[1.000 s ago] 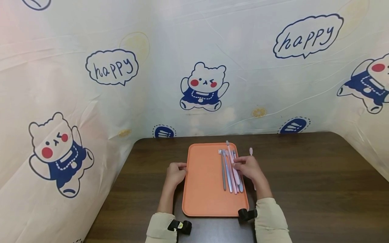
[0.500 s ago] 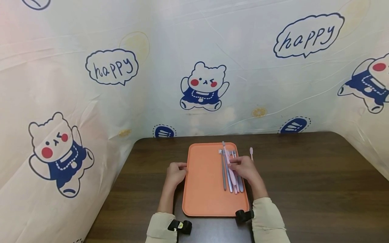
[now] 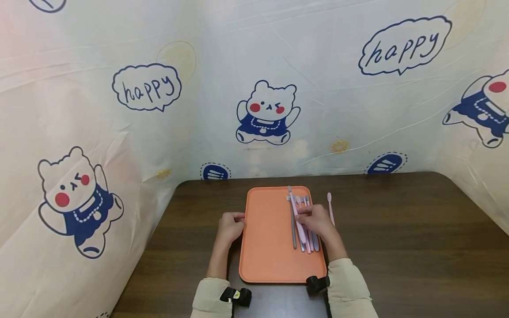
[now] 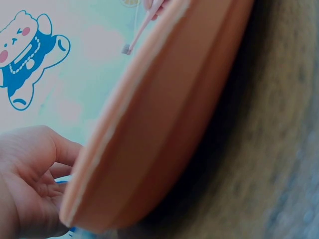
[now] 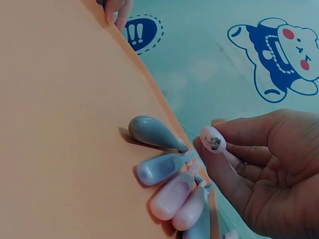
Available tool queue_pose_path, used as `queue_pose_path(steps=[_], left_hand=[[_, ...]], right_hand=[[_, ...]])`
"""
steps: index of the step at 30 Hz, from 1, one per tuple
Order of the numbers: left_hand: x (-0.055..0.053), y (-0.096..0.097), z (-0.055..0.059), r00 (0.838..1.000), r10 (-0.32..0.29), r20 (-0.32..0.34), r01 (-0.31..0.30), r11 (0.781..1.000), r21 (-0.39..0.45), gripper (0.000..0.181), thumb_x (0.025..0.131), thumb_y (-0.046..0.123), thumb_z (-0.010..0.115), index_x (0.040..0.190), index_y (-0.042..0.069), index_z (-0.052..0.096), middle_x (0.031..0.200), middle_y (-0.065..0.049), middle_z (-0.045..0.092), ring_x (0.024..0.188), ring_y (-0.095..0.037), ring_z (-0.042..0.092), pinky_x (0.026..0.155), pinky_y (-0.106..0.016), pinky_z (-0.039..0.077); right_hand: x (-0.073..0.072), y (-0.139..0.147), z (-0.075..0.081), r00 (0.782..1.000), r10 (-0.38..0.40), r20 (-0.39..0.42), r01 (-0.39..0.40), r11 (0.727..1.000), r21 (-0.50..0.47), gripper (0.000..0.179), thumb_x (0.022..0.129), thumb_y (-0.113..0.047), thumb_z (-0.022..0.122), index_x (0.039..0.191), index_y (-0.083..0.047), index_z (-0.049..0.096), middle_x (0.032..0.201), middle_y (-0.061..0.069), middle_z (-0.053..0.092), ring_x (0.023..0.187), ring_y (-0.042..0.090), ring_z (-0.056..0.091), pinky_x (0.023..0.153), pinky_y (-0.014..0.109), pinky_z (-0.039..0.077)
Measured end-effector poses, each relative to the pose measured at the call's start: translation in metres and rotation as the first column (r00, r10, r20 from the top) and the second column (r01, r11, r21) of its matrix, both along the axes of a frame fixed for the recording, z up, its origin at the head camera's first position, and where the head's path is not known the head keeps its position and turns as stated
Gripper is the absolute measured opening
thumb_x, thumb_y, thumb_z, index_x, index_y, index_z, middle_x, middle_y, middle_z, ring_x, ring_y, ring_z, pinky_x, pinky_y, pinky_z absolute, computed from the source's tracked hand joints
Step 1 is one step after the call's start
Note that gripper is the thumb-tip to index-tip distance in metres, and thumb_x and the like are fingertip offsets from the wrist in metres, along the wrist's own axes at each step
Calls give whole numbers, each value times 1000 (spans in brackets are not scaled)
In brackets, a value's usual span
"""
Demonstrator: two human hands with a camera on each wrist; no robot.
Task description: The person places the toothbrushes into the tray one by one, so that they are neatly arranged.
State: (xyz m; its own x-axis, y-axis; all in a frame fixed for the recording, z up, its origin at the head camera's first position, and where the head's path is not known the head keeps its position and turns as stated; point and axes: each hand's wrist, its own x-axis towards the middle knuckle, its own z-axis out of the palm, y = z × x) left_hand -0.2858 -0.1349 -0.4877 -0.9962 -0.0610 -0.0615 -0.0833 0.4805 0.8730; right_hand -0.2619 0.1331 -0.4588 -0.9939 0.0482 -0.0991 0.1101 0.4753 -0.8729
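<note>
My right hand (image 3: 318, 219) pinches a pink toothbrush (image 3: 301, 232) between thumb and fingertips, above the right side of an orange tray (image 3: 266, 238). In the right wrist view the end of that toothbrush's handle (image 5: 212, 139) points at the camera. Below it, several toothbrushes lie side by side on the tray: a grey one (image 5: 152, 130) at the left end of the row, then a blue one (image 5: 158, 169), pink ones (image 5: 170, 196) and a partly hidden bluish one. My left hand (image 3: 230, 227) holds the tray's left rim, some fingers hidden behind it in the left wrist view.
Another pink toothbrush (image 3: 329, 203) lies on the dark wooden table (image 3: 405, 238) right of the tray, partly behind my right hand. A printed white sheet (image 3: 191, 128) hangs behind and beside the table.
My right hand has moved left with the pink toothbrush, from over the middle of the row toward the grey one at its left end. The left hand and tray stay put.
</note>
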Motion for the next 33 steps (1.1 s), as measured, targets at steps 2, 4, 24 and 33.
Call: queue_pose_path(steps=[2, 4, 24, 33], left_hand=[[0, 0, 0, 1000, -2, 0, 2, 1000, -2, 30, 88, 0, 61, 115, -4, 75, 97, -17, 73, 83, -18, 65, 66, -25, 52], [-1, 0, 0, 1000, -3, 0, 3, 1000, -4, 31, 88, 0, 61, 115, -5, 75, 97, -17, 73, 83, -18, 65, 66, -26, 53], [1, -3, 4, 1000, 2, 6, -2, 1000, 5, 30, 88, 0, 62, 114, -4, 75, 98, -17, 73, 84, -19, 66, 66, -26, 53], [2, 0, 2, 1000, -2, 17, 1, 1000, 10, 28, 89, 0, 63, 114, -4, 75, 98, -17, 73, 85, -19, 67, 67, -26, 54]], right_hand=[[0, -1, 0, 1000, -3, 5, 3, 1000, 11, 29, 92, -9, 68, 117, 6, 72, 101, 20, 76, 77, 11, 65, 67, 25, 54], [0, -2, 1, 1000, -3, 7, 2, 1000, 21, 29, 92, -9, 69, 117, 5, 72, 102, 20, 76, 79, 12, 66, 68, 26, 54], [-2, -14, -1, 1000, 7, -17, -7, 1000, 17, 27, 88, -7, 70, 112, 6, 74, 95, 17, 76, 72, 9, 66, 66, 25, 57], [2, -21, -5, 1000, -14, 26, 15, 999, -49, 26, 89, -4, 70, 112, 8, 74, 97, 20, 76, 77, 13, 70, 73, 32, 62]])
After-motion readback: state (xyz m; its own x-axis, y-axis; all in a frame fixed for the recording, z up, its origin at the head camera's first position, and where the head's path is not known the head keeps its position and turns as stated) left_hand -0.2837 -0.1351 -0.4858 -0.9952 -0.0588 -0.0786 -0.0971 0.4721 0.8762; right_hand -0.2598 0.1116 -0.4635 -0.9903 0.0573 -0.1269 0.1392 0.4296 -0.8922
